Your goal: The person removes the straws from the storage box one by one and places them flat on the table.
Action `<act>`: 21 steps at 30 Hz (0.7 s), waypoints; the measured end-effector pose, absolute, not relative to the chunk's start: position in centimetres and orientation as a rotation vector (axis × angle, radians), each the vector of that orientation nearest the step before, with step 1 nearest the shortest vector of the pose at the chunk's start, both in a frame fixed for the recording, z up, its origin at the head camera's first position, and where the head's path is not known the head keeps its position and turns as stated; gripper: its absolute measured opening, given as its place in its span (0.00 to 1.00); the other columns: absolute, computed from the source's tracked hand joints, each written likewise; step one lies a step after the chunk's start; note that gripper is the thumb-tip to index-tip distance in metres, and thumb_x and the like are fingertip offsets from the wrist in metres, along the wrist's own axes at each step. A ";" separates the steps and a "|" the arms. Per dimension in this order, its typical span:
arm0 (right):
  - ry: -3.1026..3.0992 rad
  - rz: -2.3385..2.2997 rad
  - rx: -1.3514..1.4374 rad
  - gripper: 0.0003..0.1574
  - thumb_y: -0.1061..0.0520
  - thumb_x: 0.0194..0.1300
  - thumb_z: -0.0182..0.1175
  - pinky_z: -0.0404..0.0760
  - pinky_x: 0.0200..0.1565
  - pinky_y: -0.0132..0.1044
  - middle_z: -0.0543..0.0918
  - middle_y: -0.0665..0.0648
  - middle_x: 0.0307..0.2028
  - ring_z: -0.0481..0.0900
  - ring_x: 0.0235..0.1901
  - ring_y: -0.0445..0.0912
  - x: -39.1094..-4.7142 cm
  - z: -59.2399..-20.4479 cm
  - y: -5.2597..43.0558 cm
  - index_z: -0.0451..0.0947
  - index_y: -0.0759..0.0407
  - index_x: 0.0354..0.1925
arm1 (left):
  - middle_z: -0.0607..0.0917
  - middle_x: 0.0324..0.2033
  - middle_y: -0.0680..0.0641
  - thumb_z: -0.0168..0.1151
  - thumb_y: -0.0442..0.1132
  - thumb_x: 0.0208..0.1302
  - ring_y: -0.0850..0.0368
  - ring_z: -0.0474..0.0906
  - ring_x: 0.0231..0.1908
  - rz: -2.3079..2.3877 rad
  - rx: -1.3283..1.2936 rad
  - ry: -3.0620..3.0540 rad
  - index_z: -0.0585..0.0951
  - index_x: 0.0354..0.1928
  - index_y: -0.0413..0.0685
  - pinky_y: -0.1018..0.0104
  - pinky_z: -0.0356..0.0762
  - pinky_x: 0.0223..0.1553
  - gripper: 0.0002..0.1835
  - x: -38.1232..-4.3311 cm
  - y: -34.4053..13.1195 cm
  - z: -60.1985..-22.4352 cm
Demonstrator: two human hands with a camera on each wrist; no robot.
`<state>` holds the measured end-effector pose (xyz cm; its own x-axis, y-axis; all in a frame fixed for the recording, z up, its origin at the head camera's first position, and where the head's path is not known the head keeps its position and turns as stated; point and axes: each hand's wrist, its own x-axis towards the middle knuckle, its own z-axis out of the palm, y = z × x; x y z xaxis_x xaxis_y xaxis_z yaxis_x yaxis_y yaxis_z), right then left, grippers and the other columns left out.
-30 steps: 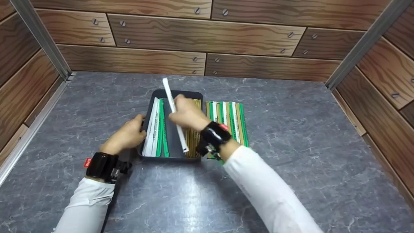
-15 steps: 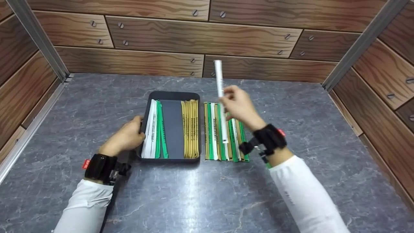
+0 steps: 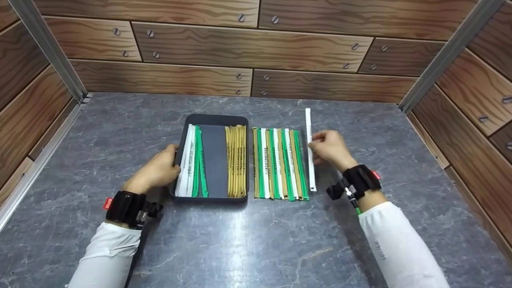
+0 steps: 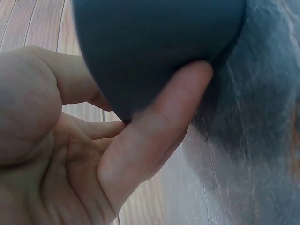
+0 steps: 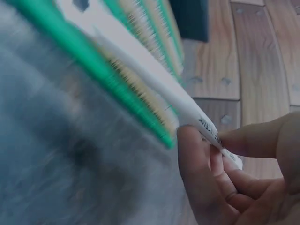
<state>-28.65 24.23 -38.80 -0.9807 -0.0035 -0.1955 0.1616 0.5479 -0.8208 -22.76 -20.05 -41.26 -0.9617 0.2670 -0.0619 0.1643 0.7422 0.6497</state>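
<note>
My right hand [image 3: 331,149] pinches a long, narrow white stick packet [image 3: 308,124] between thumb and fingers. It stands just right of a row of green, white and gold stick packets [image 3: 276,164] laid side by side on the table. Dark print shows on the white packet [image 5: 154,75] in the right wrist view. At the left, my left hand [image 3: 157,170] grips the side wall of a dark grey tray [image 3: 212,199]. The left wrist view shows fingers [image 4: 159,112] against the outside of that tray wall, the thumb passing behind its rim.
Inside the tray, white packets [image 3: 186,164] and green packets [image 3: 199,168] lie along the left, gold packets [image 3: 236,164] along the right. Bare tray floor [image 3: 215,160] separates them. Wood-patterned panels [image 3: 256,44] close in the grey marbled table [image 3: 224,248] at back and sides.
My right hand has carried the white packet from above the tray, rightward over the row, and lowered it beside the row's right end. My left hand has stayed on the tray.
</note>
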 end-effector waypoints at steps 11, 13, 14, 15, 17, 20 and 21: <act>2.569 -1.289 0.185 0.23 0.65 0.69 0.60 0.89 0.29 0.36 0.79 0.60 0.33 0.80 0.24 0.43 -28.8 -41.7 24.9 0.73 0.76 0.59 | 0.74 0.60 0.19 0.52 0.26 0.63 0.27 0.72 0.62 1.013 0.346 2.797 0.58 0.71 0.19 0.36 0.68 0.68 0.34 -22.8 -20.0 -41.3; 2.582 -1.271 0.182 0.23 0.65 0.69 0.61 0.89 0.28 0.36 0.78 0.59 0.32 0.80 0.23 0.43 -28.8 -41.9 24.8 0.73 0.76 0.58 | 0.74 0.60 0.18 0.52 0.26 0.64 0.27 0.72 0.63 1.015 0.341 2.791 0.58 0.71 0.20 0.36 0.68 0.69 0.34 -22.8 -20.0 -41.3; 2.587 -1.267 0.179 0.23 0.65 0.69 0.61 0.89 0.28 0.35 0.78 0.59 0.32 0.79 0.23 0.43 -28.8 -42.0 24.7 0.74 0.76 0.58 | 0.74 0.61 0.18 0.52 0.26 0.64 0.27 0.72 0.63 1.018 0.337 2.786 0.58 0.71 0.20 0.36 0.68 0.69 0.34 -22.8 -20.0 -41.2; 2.595 -1.262 0.178 0.23 0.64 0.68 0.62 0.88 0.27 0.35 0.77 0.58 0.31 0.79 0.23 0.43 -28.7 -42.0 24.7 0.74 0.76 0.58 | 0.73 0.61 0.18 0.52 0.26 0.64 0.27 0.72 0.63 1.020 0.334 2.783 0.57 0.72 0.20 0.36 0.68 0.69 0.34 -22.8 -20.0 -41.2; 2.602 -1.259 0.173 0.24 0.64 0.68 0.62 0.88 0.26 0.35 0.77 0.58 0.31 0.79 0.22 0.43 -28.7 -42.1 24.6 0.74 0.76 0.58 | 0.73 0.62 0.18 0.52 0.27 0.65 0.27 0.71 0.63 1.025 0.329 2.777 0.57 0.72 0.21 0.36 0.67 0.69 0.34 -22.8 -20.0 -41.2; 2.617 -1.250 0.154 0.24 0.65 0.68 0.60 0.87 0.25 0.34 0.78 0.59 0.32 0.79 0.21 0.42 -28.6 -42.1 24.5 0.75 0.76 0.59 | 0.73 0.62 0.19 0.53 0.26 0.65 0.27 0.72 0.63 1.031 0.329 2.775 0.57 0.72 0.21 0.35 0.68 0.69 0.35 -22.7 -20.1 -41.2; 2.622 -1.247 0.148 0.23 0.65 0.68 0.59 0.87 0.25 0.34 0.79 0.59 0.33 0.80 0.21 0.42 -28.6 -42.2 24.4 0.75 0.76 0.59 | 0.73 0.62 0.19 0.53 0.26 0.65 0.27 0.72 0.63 1.030 0.330 2.775 0.57 0.72 0.21 0.35 0.68 0.69 0.35 -22.7 -20.1 -41.2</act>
